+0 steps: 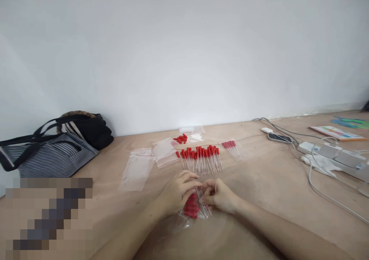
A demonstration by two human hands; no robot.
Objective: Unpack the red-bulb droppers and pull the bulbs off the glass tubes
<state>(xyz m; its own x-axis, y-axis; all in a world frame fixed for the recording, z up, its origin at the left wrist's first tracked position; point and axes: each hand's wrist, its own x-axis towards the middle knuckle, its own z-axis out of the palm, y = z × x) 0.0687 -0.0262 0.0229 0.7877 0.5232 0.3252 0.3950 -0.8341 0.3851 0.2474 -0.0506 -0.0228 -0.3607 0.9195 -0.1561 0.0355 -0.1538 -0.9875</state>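
A clear zip bag [205, 211] with several red-bulbed droppers [191, 206] inside lies near the front of the table, between my hands. Its red seal line faces right. My right hand [217, 195] pinches the bag at its sealing edge, thumb against curled fingers. From the left, my left hand [182, 187] closes over the upper part of the bag, its fingertips close to those of my right hand. Just beyond them, a row of loose droppers [203, 161] with red bulbs and clear stems points toward me.
Flat clear bags [137, 171] lie left of the row. Behind it is a pile of red bulbs [181, 138]; right of it, a bag of droppers [231, 149]. A striped bag [54, 156] stands left. A phone [279, 138], power strip [346, 164] and cables lie right.
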